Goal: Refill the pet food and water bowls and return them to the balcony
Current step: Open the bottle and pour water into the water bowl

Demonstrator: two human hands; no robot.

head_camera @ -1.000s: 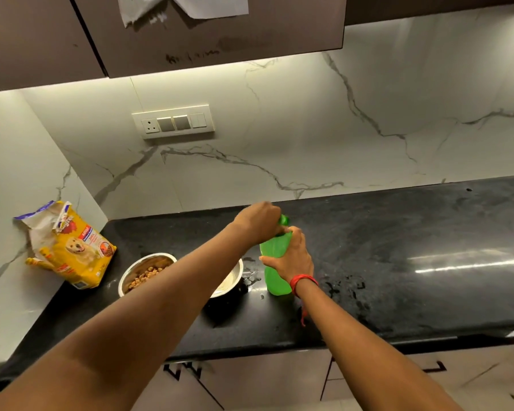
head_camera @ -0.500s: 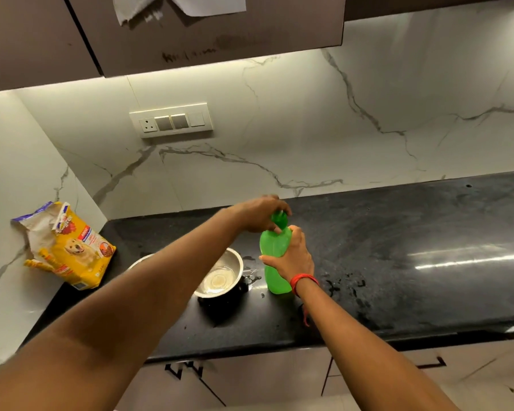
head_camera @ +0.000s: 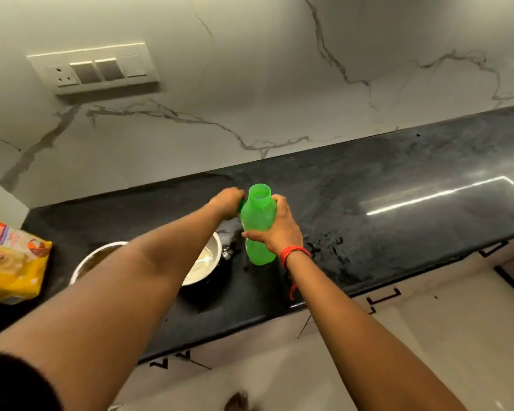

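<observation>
Black granite counter (head_camera: pixel 398 203), marble backsplash. 1 green bottle (head_camera: pixel 257 229), upright, gripped by right hand (head_camera: pixel 276 229); cap (head_camera: pixel 241 205) now off, clenched in left hand (head_camera: pixel 227 203). 2 steel bowls near-left: water bowl (head_camera: pixel 204 262), kibble bowl (head_camera: pixel 97 259). Pouring likely next.

Green bottle (head_camera: pixel 258 229), black counter (head_camera: pixel 398 209), yellow food bag (head_camera: pixel 11 265), grey-veined white wall (head_camera: pixel 250 84)

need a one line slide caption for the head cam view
Right hand steadies an uncapped green bottle on the counter while the left hand holds its cap.
</observation>
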